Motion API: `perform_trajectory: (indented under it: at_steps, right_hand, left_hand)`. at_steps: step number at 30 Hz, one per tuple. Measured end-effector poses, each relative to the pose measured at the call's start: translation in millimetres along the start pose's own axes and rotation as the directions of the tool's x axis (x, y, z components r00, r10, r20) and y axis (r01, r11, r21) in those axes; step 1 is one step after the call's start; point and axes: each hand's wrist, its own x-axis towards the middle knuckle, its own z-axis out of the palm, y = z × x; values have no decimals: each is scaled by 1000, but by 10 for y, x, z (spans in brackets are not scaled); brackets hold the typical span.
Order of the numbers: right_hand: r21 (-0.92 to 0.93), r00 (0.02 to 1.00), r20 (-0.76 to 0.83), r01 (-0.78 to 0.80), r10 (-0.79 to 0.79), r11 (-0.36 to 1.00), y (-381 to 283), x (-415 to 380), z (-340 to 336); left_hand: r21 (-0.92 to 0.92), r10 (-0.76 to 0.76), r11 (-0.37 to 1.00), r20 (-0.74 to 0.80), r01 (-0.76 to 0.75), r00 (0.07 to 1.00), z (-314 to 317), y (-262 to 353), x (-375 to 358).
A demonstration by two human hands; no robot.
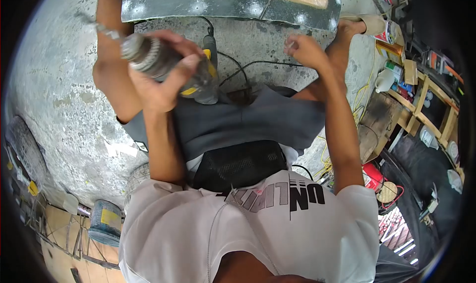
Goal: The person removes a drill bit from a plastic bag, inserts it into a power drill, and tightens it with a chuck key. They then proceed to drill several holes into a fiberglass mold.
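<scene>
My left hand (168, 75) is wrapped around a clear plastic bottle (201, 87), tilted with its top toward the upper left. Blurred liquid or spray streaks out past the bottle's top to the left. My right hand (306, 52) hovers over the floor beside my right shin, its fingers curled together; whether anything is in them I cannot make out. Behind the bottle lies a power tool (210, 47) with a dark grey and yellow body, partly hidden by the bottle and my left hand. A dark curved panel (198, 8) with a pale inset area stands in front of me.
A black cord (272, 62) runs across the concrete floor (64, 84). Yellow cable (357, 102) lies at the right, near a wooden board (379, 119) and a shelf of cans and bottles (396, 70). A grey bucket (105, 223) stands at the lower left.
</scene>
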Motion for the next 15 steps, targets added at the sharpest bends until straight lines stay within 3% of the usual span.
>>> perform_trajectory:
  at_steps: [2,4,6,8,11,15]
  right_hand:
    - [-265,979,197,-6,60,964,305,217,407]
    - [-454,912,402,122,81,883,396,365,922]
    - [-302,862,480,335,-161,893,181,291,1230]
    - [-226,791,510,502,-338,835,-63,283,1620]
    - [-223,703,583,620,-407,752,-263,227,2137]
    - [-298,748,478,631,-461,716,-113,209,2669]
  left_hand:
    - [-75,67,995,24,-65,997,-165,-10,47]
    - [-46,110,993,16,-109,994,-279,23,60]
    - [-86,132,988,-5,-132,991,-395,66,85]
    - [-245,163,959,63,-144,985,-615,48,106]
    - [-315,128,944,74,-98,989,-683,117,189]
    - [-352,71,935,92,-35,993,-711,-6,285]
